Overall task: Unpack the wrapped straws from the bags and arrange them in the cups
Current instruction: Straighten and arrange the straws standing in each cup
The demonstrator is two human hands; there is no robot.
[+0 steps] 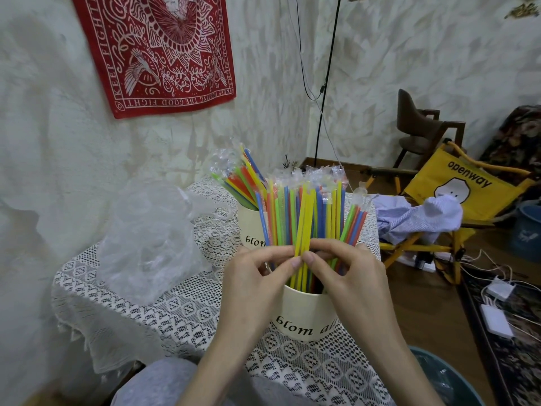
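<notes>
Step in hand: arranging, by my reading. The unpacking looks done, since the plastic bags (149,238) lie crumpled and slack on the lace tablecloth (187,315), at about nine o'clock from the hands.

Near cup (304,315): cream, lettered, standing upright on the cloth at six o'clock from the fingertips. It holds a thick fan of wrapped straws (304,218) in yellow, blue, green and orange, clear wrapper tips uppermost.

Far cup (248,230): same make, at eleven o'clock from the near one, partly hidden behind the fan. Its own bunch of straws (240,183) leans toward ten o'clock.

Left hand (257,285): fingers curled, thumb and forefinger pinching the yellow straws at the middle of the fan, just above the rim.

Right hand (354,279): mirrors it, fingers curled into the bundle from three o'clock, thumb tip meeting the left thumb tip.

Spread: uneven; the straws at two o'clock splay outward while the centre stands tight.

Next move, as I judge it: ease the pinched yellow ones apart or seat them deeper, gently, so the light cup does not tip and the outer straws do not spill over the rim.
</notes>
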